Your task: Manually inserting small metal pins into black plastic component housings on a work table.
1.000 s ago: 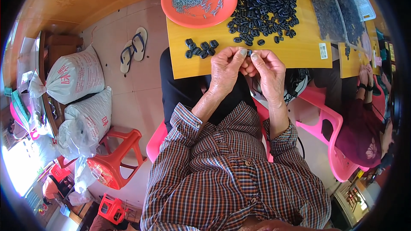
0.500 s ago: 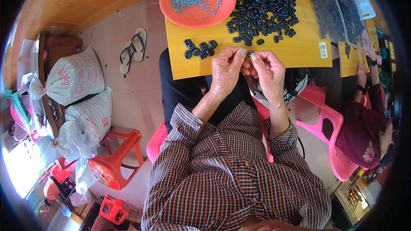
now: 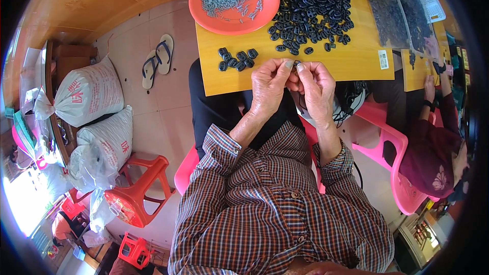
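Observation:
My left hand (image 3: 268, 89) and my right hand (image 3: 317, 87) meet fingertip to fingertip at the near edge of a yellow table (image 3: 351, 62). Together they pinch a small black part (image 3: 296, 64), mostly hidden by the fingers. Just left of my hands lies a small cluster of black oval parts (image 3: 237, 59). A large heap of the same black parts (image 3: 313, 10) covers the table beyond my hands. An orange plate (image 3: 234, 1) with several small grey metal pieces sits at the far left of the table.
Another person in a dark red top (image 3: 433, 147) sits at the right on a pink chair (image 3: 389, 142). White sacks (image 3: 86, 97), an orange stool (image 3: 135, 193) and a pair of sandals (image 3: 158, 61) are on the floor to the left.

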Motion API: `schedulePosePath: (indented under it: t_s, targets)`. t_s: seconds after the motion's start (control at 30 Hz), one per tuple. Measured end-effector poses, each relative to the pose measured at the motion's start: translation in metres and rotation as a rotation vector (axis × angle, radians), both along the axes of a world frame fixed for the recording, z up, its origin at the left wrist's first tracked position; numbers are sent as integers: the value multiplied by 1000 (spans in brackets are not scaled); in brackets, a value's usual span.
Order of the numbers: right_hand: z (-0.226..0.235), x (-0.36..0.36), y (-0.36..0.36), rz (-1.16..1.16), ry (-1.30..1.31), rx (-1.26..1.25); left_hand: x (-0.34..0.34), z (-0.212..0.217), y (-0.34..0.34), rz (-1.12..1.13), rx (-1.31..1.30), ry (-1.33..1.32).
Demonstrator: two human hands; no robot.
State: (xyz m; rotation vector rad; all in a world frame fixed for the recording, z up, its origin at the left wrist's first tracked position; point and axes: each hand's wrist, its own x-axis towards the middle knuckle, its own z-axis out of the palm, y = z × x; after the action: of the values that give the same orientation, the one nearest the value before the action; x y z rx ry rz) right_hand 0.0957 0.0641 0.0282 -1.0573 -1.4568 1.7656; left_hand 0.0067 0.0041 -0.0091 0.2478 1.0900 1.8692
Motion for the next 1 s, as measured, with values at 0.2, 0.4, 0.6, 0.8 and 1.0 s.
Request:
schedulePosePath:
  t_s: [0.2,0.4,0.6,0.8,1.0]
  targets:
    - [3,-1,-1,-13,5,0,1,0,1,-2,-7,3]
    - [3,7,11,3,-38,-21,-5,9,0,-42,-45,58]
    - [4,15,29,-130,-52,17,-16,-1,2,87,-250,842]
    - [0,16,30,-152,-29,-2,-22,7,18,114,-269,1420]
    - [1,16,29,-142,14,-20,-23,5,27,-23,-362,1643]
